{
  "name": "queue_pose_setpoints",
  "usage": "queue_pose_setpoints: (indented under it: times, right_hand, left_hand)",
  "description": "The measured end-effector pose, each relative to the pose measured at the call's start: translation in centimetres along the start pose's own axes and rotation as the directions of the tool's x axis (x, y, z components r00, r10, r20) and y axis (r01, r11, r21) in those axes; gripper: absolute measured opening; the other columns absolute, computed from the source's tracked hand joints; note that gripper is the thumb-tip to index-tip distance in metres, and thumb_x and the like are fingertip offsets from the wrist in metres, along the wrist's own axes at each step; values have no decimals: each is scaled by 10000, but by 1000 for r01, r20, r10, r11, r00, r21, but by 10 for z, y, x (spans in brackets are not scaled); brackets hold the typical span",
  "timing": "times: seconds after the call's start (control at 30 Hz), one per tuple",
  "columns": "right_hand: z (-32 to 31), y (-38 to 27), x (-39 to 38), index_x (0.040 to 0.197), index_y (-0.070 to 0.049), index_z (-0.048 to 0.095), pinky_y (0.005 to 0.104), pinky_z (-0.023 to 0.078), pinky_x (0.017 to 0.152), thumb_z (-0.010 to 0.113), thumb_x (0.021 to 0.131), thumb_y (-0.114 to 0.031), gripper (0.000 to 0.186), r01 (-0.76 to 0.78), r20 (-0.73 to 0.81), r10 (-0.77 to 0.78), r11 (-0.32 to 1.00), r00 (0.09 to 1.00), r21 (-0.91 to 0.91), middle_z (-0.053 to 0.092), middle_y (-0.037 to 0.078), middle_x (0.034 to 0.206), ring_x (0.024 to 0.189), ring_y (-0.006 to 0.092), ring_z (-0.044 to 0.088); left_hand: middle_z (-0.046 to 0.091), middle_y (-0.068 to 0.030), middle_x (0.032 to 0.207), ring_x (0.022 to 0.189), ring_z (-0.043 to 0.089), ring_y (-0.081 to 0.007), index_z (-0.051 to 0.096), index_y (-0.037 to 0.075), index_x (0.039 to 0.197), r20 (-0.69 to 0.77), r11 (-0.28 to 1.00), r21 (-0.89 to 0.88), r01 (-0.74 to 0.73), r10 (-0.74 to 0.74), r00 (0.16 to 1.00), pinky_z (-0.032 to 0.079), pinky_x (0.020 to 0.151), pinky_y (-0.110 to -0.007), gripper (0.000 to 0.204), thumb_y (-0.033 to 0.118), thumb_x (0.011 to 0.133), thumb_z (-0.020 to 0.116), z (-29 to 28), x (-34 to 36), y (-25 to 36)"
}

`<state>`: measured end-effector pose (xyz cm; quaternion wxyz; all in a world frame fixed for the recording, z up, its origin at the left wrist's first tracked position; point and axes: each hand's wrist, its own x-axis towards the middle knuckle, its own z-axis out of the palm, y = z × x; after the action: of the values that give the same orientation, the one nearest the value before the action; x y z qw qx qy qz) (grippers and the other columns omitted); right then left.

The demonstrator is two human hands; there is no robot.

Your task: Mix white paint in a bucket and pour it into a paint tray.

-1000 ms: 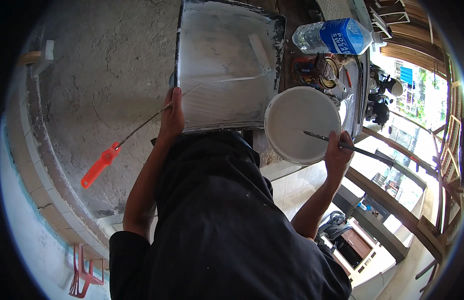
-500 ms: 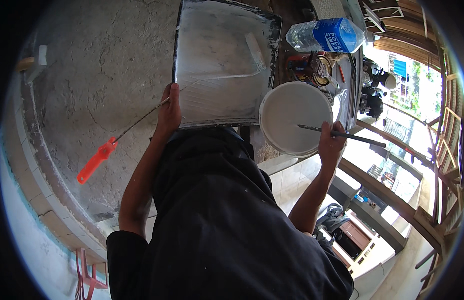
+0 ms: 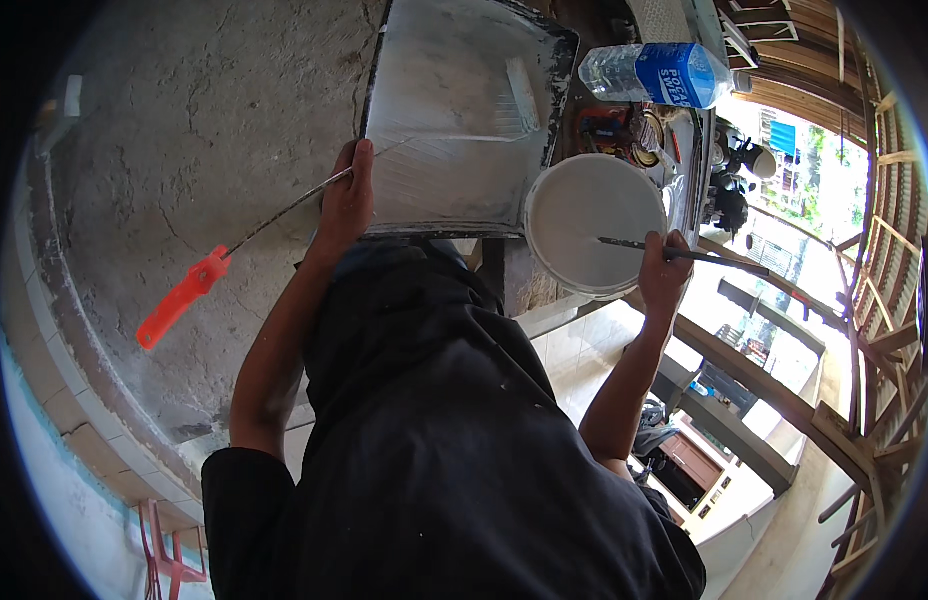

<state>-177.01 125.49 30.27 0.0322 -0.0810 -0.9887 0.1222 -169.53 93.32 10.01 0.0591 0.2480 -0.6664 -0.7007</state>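
A black-edged paint tray (image 3: pixel 454 190), coated in white paint, lies in front of me. Its left edge is gripped by my left hand (image 3: pixel 349 200), thumb on top. A paint roller (image 3: pixel 522 95) rests in the tray; its thin rod runs past my left thumb to an orange handle (image 3: pixel 182 297) sticking out to the left. To the right stands a round white bucket (image 3: pixel 549 262) of whitish paint. My right hand (image 3: pixel 666 270), at the bucket's right rim, is closed round a dark stick (image 3: pixel 719 261), whose tip is over or in the paint; which one I cannot tell.
A clear plastic bottle with a blue label (image 3: pixel 674 75) lies beyond the bucket, near several small tins (image 3: pixel 644 135). Cracked concrete (image 3: pixel 184 120) spreads to the left. A pink plastic chair (image 3: pixel 169 560) stands at lower left, and wooden beams (image 3: pixel 764 385) cross at right.
The view has shifted a little, so the scene sits slightly higher. Both hands keep the same holds, and the stick stays in nearly the same place over the bucket.
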Motion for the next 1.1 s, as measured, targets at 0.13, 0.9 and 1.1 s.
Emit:
queue_pose_setpoints:
  times: [0.13, 0.9, 1.1]
  right_hand:
    - [1, 9, 0, 632, 7, 406, 369, 383, 536, 585, 791, -185, 307, 24, -17, -24, 1000, 1000, -21, 428, 122, 519, 500, 185, 413]
    - [3, -4, 2, 656, 0, 400, 317, 332, 553, 574, 808, -189, 299, 32, 17, -32, 998, 999, -51, 389, 17, 558, 575, 104, 357]
    - [3, -3, 3, 657, 3, 409, 317, 337, 552, 577, 803, -202, 303, 27, 7, -27, 998, 1000, -53, 402, 25, 559, 575, 109, 367]
  left_hand:
    - [432, -57, 724, 685, 385, -141, 498, 0, 948, -2, 999, -25, -25, 25, 1000, 379, 644, -296, 430, 404, 987, 358, 1, 2, 2]
    - [546, -107, 832, 772, 479, -168, 521, -10, 1091, 13, 998, -46, 49, -48, 999, 410, 741, -304, 491, 436, 982, 349, -3, -2, 4]
    - [556, -123, 849, 783, 489, -184, 521, -14, 1103, 0, 998, -23, 65, -65, 998, 414, 756, -309, 494, 436, 979, 359, -3, -2, 7]
